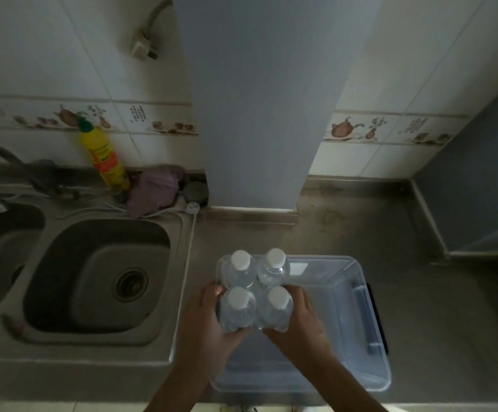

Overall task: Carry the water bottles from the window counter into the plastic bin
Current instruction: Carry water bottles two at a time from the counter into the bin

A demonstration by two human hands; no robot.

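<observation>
Several clear water bottles [255, 288] with white caps stand upright in a tight cluster, held over the left end of a clear plastic bin [352, 322] on the grey counter. My left hand [204, 325] grips the cluster from the left side. My right hand [299, 319] presses on it from the right. The bottle bases are hidden by my hands, so I cannot tell whether they touch the bin floor. The bin's right half holds nothing.
A steel double sink [99, 281] lies left of the bin, with a yellow detergent bottle [105, 159] and a purple cloth [152, 191] behind it. A grey pillar [259, 114] rises behind the bin. Bare counter [438, 307] stretches to the right.
</observation>
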